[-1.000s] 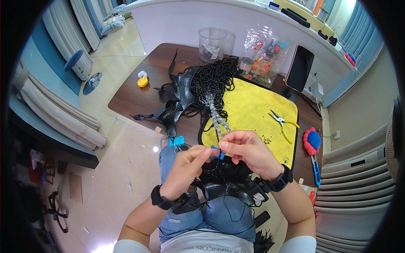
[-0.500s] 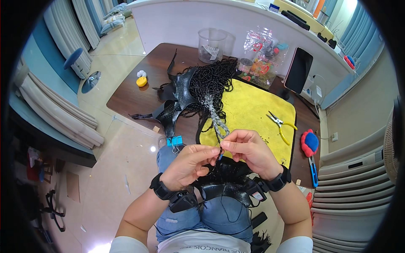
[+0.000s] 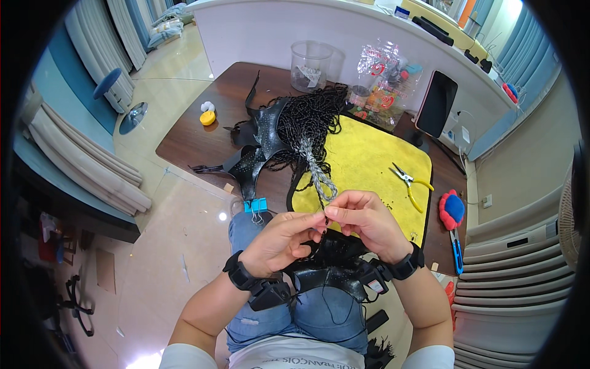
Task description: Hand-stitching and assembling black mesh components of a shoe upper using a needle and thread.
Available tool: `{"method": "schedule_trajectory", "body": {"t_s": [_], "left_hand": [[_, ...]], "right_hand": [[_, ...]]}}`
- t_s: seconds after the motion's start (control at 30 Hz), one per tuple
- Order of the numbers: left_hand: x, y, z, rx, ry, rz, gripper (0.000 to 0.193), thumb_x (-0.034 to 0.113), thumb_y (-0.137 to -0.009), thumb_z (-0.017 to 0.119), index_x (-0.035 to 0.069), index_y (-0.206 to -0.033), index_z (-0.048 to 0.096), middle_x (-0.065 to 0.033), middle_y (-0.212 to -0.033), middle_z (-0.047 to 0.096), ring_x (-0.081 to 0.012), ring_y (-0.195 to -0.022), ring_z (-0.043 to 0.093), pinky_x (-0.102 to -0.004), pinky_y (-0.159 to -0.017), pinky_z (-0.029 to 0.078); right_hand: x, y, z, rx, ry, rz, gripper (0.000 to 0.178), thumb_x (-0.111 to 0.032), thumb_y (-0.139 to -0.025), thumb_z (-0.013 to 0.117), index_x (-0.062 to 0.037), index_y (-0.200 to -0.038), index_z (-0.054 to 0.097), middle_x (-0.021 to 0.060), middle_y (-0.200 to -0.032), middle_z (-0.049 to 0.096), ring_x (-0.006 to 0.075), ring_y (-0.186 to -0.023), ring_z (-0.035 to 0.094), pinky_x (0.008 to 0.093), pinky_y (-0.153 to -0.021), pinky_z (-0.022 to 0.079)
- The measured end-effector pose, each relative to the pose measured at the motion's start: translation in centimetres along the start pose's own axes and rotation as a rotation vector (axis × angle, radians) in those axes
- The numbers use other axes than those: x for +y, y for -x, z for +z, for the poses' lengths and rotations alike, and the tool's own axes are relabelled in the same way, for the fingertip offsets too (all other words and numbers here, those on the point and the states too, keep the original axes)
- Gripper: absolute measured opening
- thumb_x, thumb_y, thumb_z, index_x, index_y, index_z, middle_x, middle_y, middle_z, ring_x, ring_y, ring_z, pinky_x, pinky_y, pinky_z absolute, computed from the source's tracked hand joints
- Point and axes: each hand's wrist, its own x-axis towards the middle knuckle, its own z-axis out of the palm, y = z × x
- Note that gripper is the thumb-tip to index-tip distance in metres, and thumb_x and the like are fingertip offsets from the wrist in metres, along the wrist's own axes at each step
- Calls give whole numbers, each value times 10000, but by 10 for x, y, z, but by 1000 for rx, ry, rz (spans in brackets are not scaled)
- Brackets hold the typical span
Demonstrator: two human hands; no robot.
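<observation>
Between my fingertips, over the near edge of the yellow cloth [image 3: 369,154], runs a thin black braid [image 3: 321,200]. My left hand [image 3: 279,243] pinches it from one side, and close against it my right hand [image 3: 369,224] pinches it with thumb and forefinger. The braid leads up beside a looped grey-and-black braid [image 3: 314,169] to a mass of thin black braids [image 3: 313,117]. Joined to that mass is a shiny black, silver-speckled piece [image 3: 270,132], with a blue binder clip [image 3: 255,205] at its lower tip. Another glossy black piece [image 3: 332,280] lies across my lap.
Yellow-handled pliers [image 3: 412,187] lie on the cloth. Along the right edge are a red-and-blue pincushion [image 3: 452,210] and a blue box cutter [image 3: 456,252]. A clear bucket [image 3: 310,67], plastic bags [image 3: 384,92] and a dark-screened device [image 3: 436,101] stand behind. A yellow pot [image 3: 208,118] sits far left.
My left hand has shifted slightly to the right and up, and my right hand slightly right, both still pinching the braid. The grey loop opens a little wider.
</observation>
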Motion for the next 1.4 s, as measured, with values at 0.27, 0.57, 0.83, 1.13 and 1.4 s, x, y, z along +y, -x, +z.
{"method": "schedule_trajectory", "body": {"t_s": [0.27,0.57,0.83,1.13,1.4], "left_hand": [[-7,0,3,-15,45,-17,101,128,-877,564,35,-903,592,-8,-805,577,-50,-663,504,-158,-403,314],[-7,-3,9,70,117,69,87,122,-876,555,45,-897,591,-17,-815,586,-84,-695,540,-164,-398,333],[-1,0,8,136,234,134,94,113,-887,534,22,-887,560,-38,-811,580,-157,-752,578,-202,-536,495],[6,1,-10,61,302,191,85,110,-892,541,51,-832,534,-16,-731,533,-127,-703,554,-202,-643,499],[0,6,-12,88,180,243,66,111,-895,542,61,-858,521,-2,-703,515,-110,-675,539,-191,-593,487]], "right_hand": [[4,6,-3,-6,-21,-72,109,-136,-790,687,-35,-822,665,-2,-735,621,34,-596,484,172,-523,363],[6,32,1,-39,29,-22,71,-64,-794,664,-1,-794,631,20,-742,577,72,-613,494,199,-560,393],[-6,65,-5,-4,-28,-28,89,-76,-818,641,-5,-819,588,37,-779,561,86,-642,503,215,-581,417],[-6,72,-13,-16,-106,-65,133,-151,-848,631,-25,-860,588,-1,-758,576,53,-625,500,185,-567,415],[-10,72,-11,28,-104,-71,134,-150,-875,591,-25,-859,543,66,-784,592,59,-572,526,176,-533,428]]}}
